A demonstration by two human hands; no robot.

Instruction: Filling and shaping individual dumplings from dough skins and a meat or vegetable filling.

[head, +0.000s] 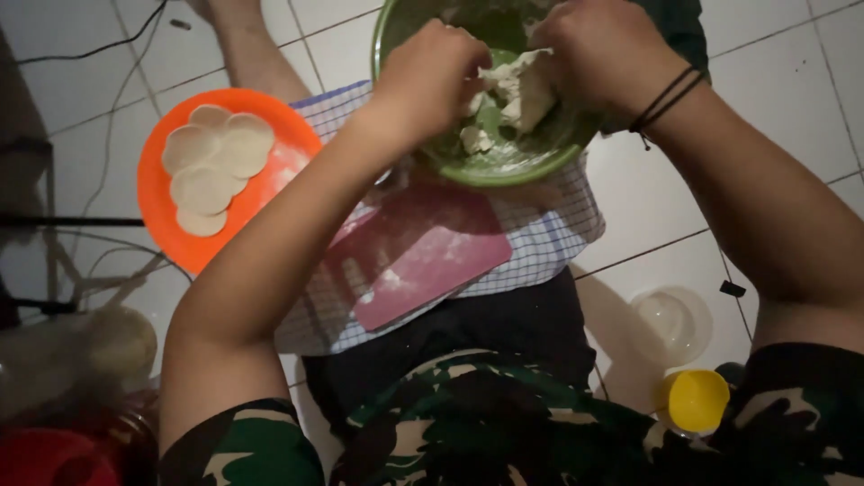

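Both my hands are inside a green bowl (pixel 504 166) at the top of the view. My left hand (pixel 430 76) and my right hand (pixel 598 54) grip a pale lump of dough (pixel 520 90) between them. Smaller bits of dough lie on the bowl's bottom. A black band circles my right wrist. Below the bowl, a floured pink cutting board (pixel 423 256) lies on a checked cloth (pixel 558 225).
An orange plate (pixel 166 216) with several flat round dough discs (pixel 211 166) sits at the left on the white tiled floor. A clear lid (pixel 670 324) and a small yellow cup (pixel 697 400) are at the lower right. A red container (pixel 54 454) and cables lie at the left edge.
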